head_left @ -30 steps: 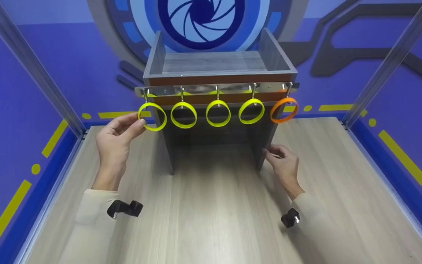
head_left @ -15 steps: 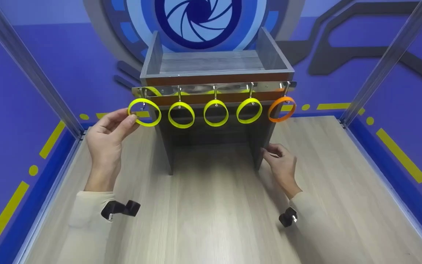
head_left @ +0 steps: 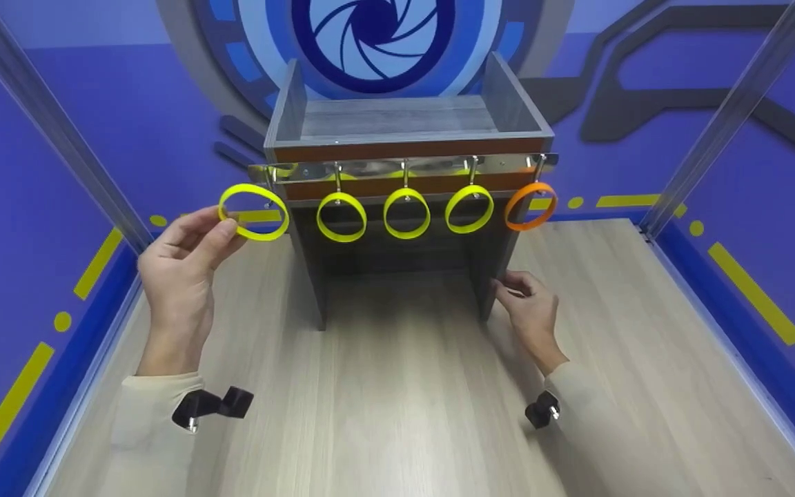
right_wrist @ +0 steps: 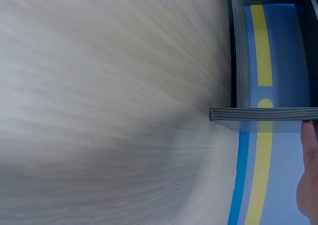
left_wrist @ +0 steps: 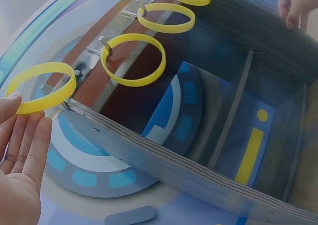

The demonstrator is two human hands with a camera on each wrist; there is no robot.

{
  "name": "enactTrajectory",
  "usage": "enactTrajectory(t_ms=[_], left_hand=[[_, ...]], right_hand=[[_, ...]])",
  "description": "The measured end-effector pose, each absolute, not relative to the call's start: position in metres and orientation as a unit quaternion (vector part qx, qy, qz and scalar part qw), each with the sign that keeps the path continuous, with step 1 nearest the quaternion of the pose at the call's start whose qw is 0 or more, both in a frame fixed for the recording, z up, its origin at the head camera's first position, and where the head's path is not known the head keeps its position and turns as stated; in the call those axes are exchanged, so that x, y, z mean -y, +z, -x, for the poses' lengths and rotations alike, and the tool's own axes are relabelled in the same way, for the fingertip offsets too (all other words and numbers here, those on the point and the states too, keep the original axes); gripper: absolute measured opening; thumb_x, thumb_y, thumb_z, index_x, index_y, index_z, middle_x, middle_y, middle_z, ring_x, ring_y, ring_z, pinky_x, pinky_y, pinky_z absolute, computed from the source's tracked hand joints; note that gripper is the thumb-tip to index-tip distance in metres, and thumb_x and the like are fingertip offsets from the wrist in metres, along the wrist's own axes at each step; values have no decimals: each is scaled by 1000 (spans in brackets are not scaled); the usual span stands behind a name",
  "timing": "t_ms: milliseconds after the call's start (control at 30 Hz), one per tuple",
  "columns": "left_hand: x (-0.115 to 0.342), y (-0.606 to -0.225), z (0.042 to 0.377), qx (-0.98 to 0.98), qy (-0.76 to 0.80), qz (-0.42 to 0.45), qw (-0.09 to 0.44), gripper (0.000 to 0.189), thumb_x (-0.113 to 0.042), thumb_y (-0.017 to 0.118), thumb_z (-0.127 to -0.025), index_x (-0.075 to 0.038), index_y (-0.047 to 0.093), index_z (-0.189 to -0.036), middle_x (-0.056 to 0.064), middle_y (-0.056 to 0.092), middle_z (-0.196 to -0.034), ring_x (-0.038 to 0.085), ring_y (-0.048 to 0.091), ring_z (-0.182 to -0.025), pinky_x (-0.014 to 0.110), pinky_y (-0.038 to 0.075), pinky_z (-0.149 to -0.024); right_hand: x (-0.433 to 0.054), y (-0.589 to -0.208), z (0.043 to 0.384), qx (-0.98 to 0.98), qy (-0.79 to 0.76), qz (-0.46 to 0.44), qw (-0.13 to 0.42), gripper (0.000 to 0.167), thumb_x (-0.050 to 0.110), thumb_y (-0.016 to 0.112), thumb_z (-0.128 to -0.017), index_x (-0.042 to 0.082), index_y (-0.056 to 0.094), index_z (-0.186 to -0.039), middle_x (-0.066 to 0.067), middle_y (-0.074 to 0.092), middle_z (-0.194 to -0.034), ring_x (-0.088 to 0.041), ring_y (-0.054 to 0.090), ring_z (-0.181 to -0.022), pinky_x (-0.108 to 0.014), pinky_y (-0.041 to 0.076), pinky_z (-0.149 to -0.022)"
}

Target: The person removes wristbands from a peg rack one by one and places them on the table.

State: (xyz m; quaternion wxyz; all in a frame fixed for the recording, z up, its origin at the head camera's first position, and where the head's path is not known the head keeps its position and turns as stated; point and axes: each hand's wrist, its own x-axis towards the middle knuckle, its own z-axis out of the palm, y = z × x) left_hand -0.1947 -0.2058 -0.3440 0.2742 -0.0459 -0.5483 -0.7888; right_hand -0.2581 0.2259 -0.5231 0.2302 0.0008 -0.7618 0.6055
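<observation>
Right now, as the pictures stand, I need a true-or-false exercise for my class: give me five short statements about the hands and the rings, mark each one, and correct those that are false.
1. The left hand pinches a yellow ring. True.
2. The right hand also pinches a ring. False: it touches the grey unit's right side panel.
3. In the head view, the orange ring is at the right end of the row. True.
4. The head view shows only three yellow rings. False: it shows four, counting the one in the left hand.
5. Pale sleeves cover both forearms. True.
</observation>
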Motion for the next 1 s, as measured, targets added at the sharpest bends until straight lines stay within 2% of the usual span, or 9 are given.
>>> enactTrajectory(t_ms=[100, 333, 600, 800, 1000], left_hand=[[208, -343, 190, 540, -793, 51, 277, 27, 4, 82, -91, 14, 72, -114, 26, 71, -107, 32, 75, -99, 43, 63, -90], [211, -348, 182, 537, -796, 52, 273, 27, 6, 78, -93, 16, 70, -117, 24, 72, -107, 31, 76, -98, 43, 62, -91], [215, -370, 176, 553, -795, 33, 248, 30, 6, 77, -94, 19, 67, -119, 22, 74, -108, 29, 76, -99, 42, 62, -93], [222, -389, 174, 560, -794, -11, 234, 32, 3, 79, -93, 17, 68, -119, 20, 74, -108, 28, 76, -100, 39, 62, -92], [229, -407, 174, 575, -788, -48, 214, 32, -3, 82, -92, 13, 70, -117, 18, 75, -108, 27, 76, -100, 37, 61, -94]], right_hand=[[-230, -535, 265, 761, 604, -2, 236, 17, -1, 84, -90, -6, 78, -105, -18, 77, -100, -7, 72, -88, -18, 61, -81], [-233, -535, 264, 764, 599, -7, 239, 15, 1, 84, -90, -3, 79, -103, -13, 78, -98, -9, 74, -86, -20, 62, -79], [-234, -534, 262, 778, 585, 4, 228, 16, 7, 84, -91, 0, 79, -105, -12, 79, -99, -10, 75, -86, -19, 62, -76], [-233, -535, 264, 780, 584, 8, 225, 18, 7, 85, -92, 0, 79, -108, -13, 78, -101, -19, 75, -90, -16, 61, -76], [-225, -522, 255, 782, 582, 16, 222, 17, 1, 82, -92, -7, 77, -107, -19, 77, -102, -34, 75, -95, -14, 59, -75]])
